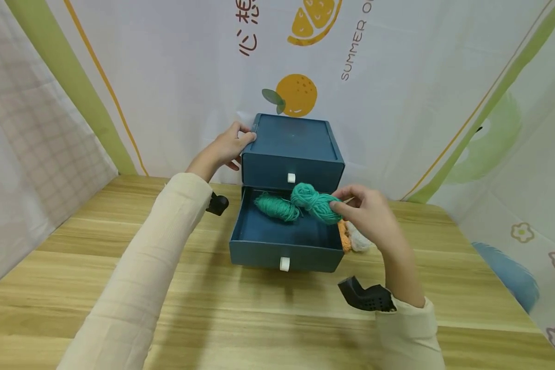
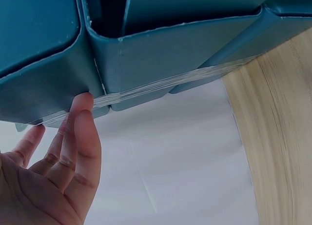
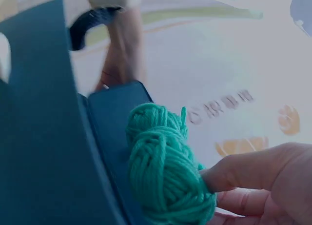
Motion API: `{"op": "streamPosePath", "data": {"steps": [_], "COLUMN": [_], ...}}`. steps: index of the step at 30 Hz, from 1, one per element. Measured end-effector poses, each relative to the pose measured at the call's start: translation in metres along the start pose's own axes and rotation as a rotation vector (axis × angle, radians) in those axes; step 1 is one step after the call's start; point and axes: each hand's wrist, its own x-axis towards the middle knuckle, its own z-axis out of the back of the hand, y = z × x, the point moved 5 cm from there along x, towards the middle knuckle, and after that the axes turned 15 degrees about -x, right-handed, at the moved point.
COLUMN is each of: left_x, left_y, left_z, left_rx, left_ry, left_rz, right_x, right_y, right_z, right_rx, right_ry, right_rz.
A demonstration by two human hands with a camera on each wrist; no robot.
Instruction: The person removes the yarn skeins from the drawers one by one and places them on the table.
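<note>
A dark blue two-drawer box [image 1: 293,136] stands on the table, its lower drawer [image 1: 287,254] pulled out. At the box's upper left edge rests my left hand [image 1: 228,144], thumb on top and fingers against the side; in the left wrist view its fingertips [image 2: 83,102] touch the blue wall. My right hand [image 1: 365,210] pinches one end of a green yarn skein [image 1: 316,204] over the drawer's right part. Another green yarn skein [image 1: 277,206] lies inside the drawer at the left. The right wrist view shows the held skein [image 3: 168,171] close up, thumb against its side.
Orange yarn [image 1: 344,236] and white yarn [image 1: 358,239] lie on the table right of the drawer, partly hidden by it and my right hand. A printed curtain [image 1: 180,77] hangs close behind the box. Clear tape [image 2: 161,86] runs along the box's back.
</note>
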Motion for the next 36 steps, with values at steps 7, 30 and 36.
{"op": "streamPosePath", "data": {"steps": [7,30,36], "left_x": [0.000,0.001,0.001], "left_y": [0.000,-0.001,-0.001], "left_z": [0.001,0.000,-0.001], "left_rx": [0.014,0.005,0.004], "left_ry": [0.002,-0.002,-0.002], "left_rz": [0.003,-0.001,-0.002], "right_x": [-0.006,-0.003,-0.004], "right_y": [-0.031,-0.150,-0.181], "right_z": [0.022,0.014,-0.003], "right_rx": [-0.019,-0.002,0.055], "right_ry": [-0.052,-0.030,0.058], "right_rz": [-0.121,-0.439,-0.502]}}
